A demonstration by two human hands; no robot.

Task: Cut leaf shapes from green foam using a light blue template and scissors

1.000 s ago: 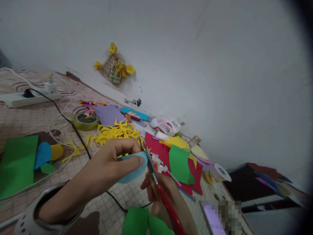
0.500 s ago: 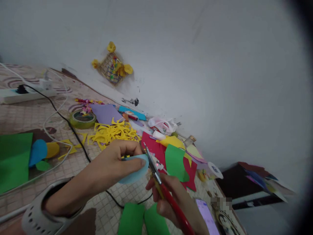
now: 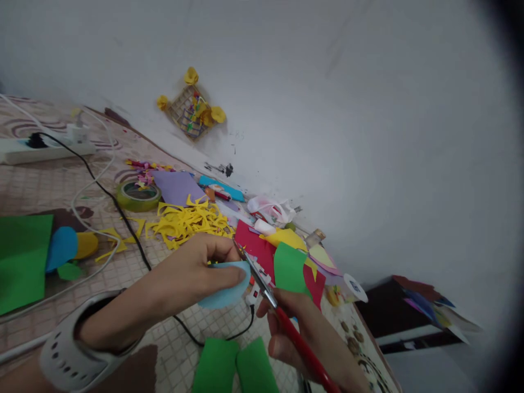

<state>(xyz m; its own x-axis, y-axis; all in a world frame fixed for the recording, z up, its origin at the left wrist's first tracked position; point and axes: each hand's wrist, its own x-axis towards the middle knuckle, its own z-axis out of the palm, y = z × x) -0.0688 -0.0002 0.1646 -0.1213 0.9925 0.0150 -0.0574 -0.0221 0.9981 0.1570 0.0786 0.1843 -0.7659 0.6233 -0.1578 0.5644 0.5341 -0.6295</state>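
Note:
My left hand (image 3: 204,273), with a pale watch strap on its wrist, pinches a rounded piece of light blue paper (image 3: 223,297) between thumb and fingers. In my right hand (image 3: 298,327) is a pair of scissors (image 3: 262,289) with red handles and metal blades. The blades point up and left along the right edge of the light blue paper; whether they touch it I cannot tell. Below the hands lie two green paper pieces (image 3: 215,365). Behind the scissors sits a white device with a red switch (image 3: 254,293) and a black cord.
Yellow paper scraps (image 3: 192,221) are heaped behind my left hand, near a roll of tape (image 3: 139,196) and purple paper (image 3: 178,186). Red paper (image 3: 256,248) and green paper (image 3: 291,267) lie to the right. Cables run from a power strip (image 3: 49,153). A wall rises behind.
The scissors' tips have moved slightly left and their handles sit closer together. My right hand has shifted a little right, and the view has turned slightly. The light blue paper stays pinched.

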